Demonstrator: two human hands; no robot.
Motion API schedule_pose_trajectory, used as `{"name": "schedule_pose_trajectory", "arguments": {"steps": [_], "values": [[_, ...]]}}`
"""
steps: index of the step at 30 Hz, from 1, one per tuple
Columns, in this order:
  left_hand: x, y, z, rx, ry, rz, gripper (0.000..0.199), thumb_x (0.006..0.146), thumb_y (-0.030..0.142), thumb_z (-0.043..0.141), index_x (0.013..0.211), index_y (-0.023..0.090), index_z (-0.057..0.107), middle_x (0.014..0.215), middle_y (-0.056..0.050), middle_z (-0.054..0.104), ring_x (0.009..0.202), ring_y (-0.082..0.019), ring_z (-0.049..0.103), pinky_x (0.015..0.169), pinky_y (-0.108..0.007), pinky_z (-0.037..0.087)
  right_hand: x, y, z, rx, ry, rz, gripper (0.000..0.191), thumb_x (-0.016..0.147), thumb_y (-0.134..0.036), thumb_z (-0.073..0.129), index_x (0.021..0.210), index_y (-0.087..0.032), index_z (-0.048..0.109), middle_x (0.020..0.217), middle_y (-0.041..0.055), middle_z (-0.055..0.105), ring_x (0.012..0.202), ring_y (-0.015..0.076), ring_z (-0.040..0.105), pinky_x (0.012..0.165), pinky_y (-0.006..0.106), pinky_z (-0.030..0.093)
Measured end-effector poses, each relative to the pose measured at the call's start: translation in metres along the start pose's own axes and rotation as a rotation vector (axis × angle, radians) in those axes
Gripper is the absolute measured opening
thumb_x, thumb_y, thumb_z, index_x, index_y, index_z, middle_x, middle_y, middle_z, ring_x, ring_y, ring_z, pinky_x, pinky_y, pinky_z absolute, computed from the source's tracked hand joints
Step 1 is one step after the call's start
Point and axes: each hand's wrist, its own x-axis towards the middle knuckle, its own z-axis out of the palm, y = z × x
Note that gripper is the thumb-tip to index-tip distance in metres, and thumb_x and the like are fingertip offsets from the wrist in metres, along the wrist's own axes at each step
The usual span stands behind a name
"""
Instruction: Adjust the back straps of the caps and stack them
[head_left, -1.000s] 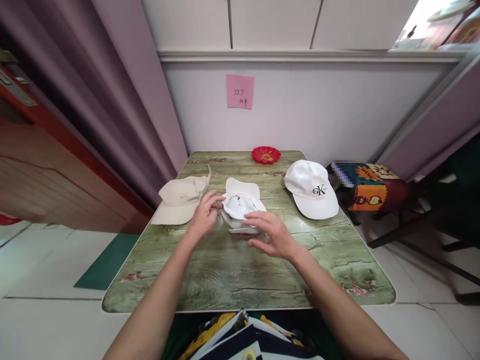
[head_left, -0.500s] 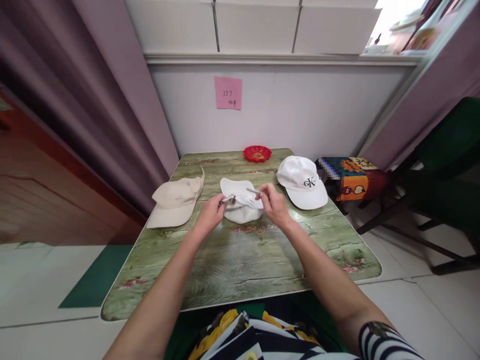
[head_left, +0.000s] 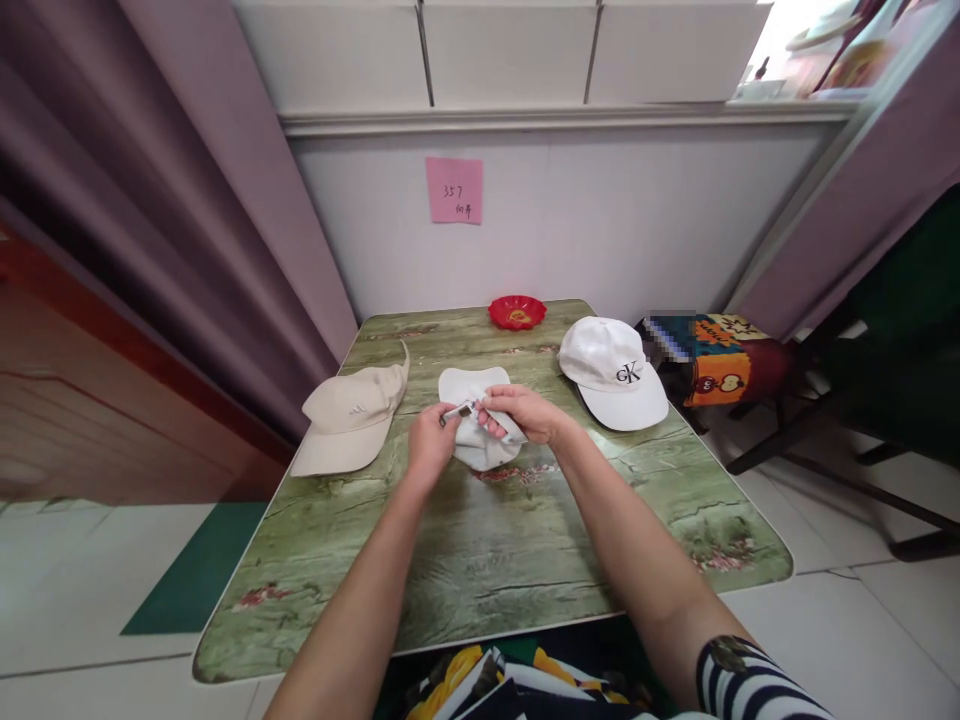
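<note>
Near the middle of the frame, the left hand and right hand each pinch with closed fingers 1 end of the strap on a white cap. A beige cap lies left of centre and a lettered cap right of centre, all 3 on the green table.

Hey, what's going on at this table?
A person's left hand and right hand are both gripping the middle white cap around its back strap; whether that is fastened is too small to tell. A beige cap lies to the left, a lettered white cap to the right, and a red dish farther back.
</note>
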Motion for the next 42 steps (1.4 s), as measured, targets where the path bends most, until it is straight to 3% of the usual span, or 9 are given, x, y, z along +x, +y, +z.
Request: {"name": "schedule_pose_trajectory", "arguments": {"steps": [3, 7, 13, 16, 21, 29, 33, 37, 42], "values": [[0.003, 0.002, 0.012, -0.119, -0.009, -0.099, 0.023, 0.072, 0.018, 0.060, 0.091, 0.016, 0.072, 0.060, -0.001, 0.064, 0.046, -0.014, 0.053, 0.050, -0.024, 0.036, 0.026, 0.020, -0.006, 0.064, 0.358, -0.116, 0.018, 0.075, -0.030, 0.070, 0.077, -0.015, 0.060, 0.065, -0.0011, 0.063, 0.043, 0.0040, 0.042, 0.037, 0.016, 0.028], [0.008, -0.005, 0.023, -0.379, -0.082, -0.290, 0.036, 0.071, 0.024, 0.065, 0.105, 0.012, 0.068, 0.043, 0.005, 0.051, 0.037, -0.012, 0.042, 0.041, -0.022, 0.030, 0.045, 0.056, -0.013, 0.073, 0.466, -0.179, 0.028, 0.074, -0.043, 0.067, 0.077, -0.016, 0.058, 0.063, -0.0042, 0.059, 0.039, 0.0031, 0.031, 0.036, 0.018, 0.018], [0.014, -0.015, 0.024, -0.562, -0.168, -0.231, 0.052, 0.070, 0.034, 0.072, 0.116, 0.010, 0.066, 0.042, 0.008, 0.045, 0.038, -0.008, 0.035, 0.040, -0.019, 0.024, 0.045, 0.079, -0.017, 0.037, 0.451, -0.249, 0.037, 0.073, -0.052, 0.067, 0.079, -0.017, 0.060, 0.062, -0.0043, 0.058, 0.041, 0.0048, 0.031, 0.040, 0.022, 0.019], [0.012, -0.017, 0.027, -0.521, -0.166, -0.158, 0.046, 0.075, 0.037, 0.070, 0.115, 0.013, 0.068, 0.049, 0.006, 0.051, 0.041, -0.008, 0.037, 0.043, -0.020, 0.027, 0.043, 0.078, -0.018, -0.018, 0.386, -0.284, 0.036, 0.074, -0.052, 0.069, 0.078, -0.017, 0.060, 0.060, -0.0054, 0.053, 0.044, 0.0060, 0.032, 0.043, 0.022, 0.021], [0.009, -0.017, 0.032, -0.193, -0.051, 0.102, 0.021, 0.078, 0.031, 0.068, 0.093, 0.017, 0.075, 0.085, -0.006, 0.069, 0.066, -0.015, 0.057, 0.059, -0.025, 0.043, 0.039, 0.076, -0.018, -0.071, 0.359, -0.289, 0.038, 0.071, -0.052, 0.073, 0.073, -0.016, 0.061, 0.056, -0.0063, 0.046, 0.051, 0.0080, 0.033, 0.049, 0.022, 0.025], [0.001, -0.003, 0.042, 0.130, 0.179, 0.361, 0.016, 0.083, 0.016, 0.062, 0.097, 0.018, 0.068, 0.098, -0.008, 0.067, 0.088, -0.020, 0.064, 0.080, -0.032, 0.052, 0.037, 0.078, -0.021, -0.141, 0.362, -0.343, 0.039, 0.076, -0.054, 0.067, 0.066, -0.018, 0.054, 0.052, -0.0076, 0.037, 0.051, 0.0084, 0.030, 0.049, 0.023, 0.024], [-0.003, -0.003, 0.050, 0.139, 0.191, 0.504, 0.022, 0.089, 0.017, 0.054, 0.107, 0.017, 0.068, 0.108, -0.011, 0.068, 0.104, -0.022, 0.064, 0.093, -0.037, 0.051, 0.040, 0.085, -0.026, -0.089, 0.387, -0.343, 0.039, 0.077, -0.056, 0.066, 0.070, -0.019, 0.054, 0.051, -0.0086, 0.037, 0.048, 0.0079, 0.028, 0.047, 0.023, 0.023], [-0.006, -0.005, 0.050, 0.030, 0.065, 0.503, 0.031, 0.087, 0.016, 0.056, 0.116, 0.017, 0.067, 0.120, -0.013, 0.066, 0.114, -0.024, 0.061, 0.103, -0.041, 0.047, 0.041, 0.088, -0.029, -0.058, 0.355, -0.330, 0.041, 0.076, -0.058, 0.067, 0.071, -0.018, 0.057, 0.050, -0.0083, 0.040, 0.047, 0.0076, 0.029, 0.046, 0.023, 0.023], [-0.004, -0.003, 0.050, -0.314, 0.038, 0.234, 0.019, 0.077, 0.026, 0.073, 0.094, 0.020, 0.076, 0.103, -0.010, 0.072, 0.099, -0.024, 0.065, 0.092, -0.035, 0.049, 0.039, 0.086, -0.028, -0.072, 0.320, -0.338, 0.043, 0.076, -0.058, 0.068, 0.067, -0.018, 0.056, 0.050, -0.0075, 0.041, 0.046, 0.0069, 0.031, 0.045, 0.022, 0.023]]}}
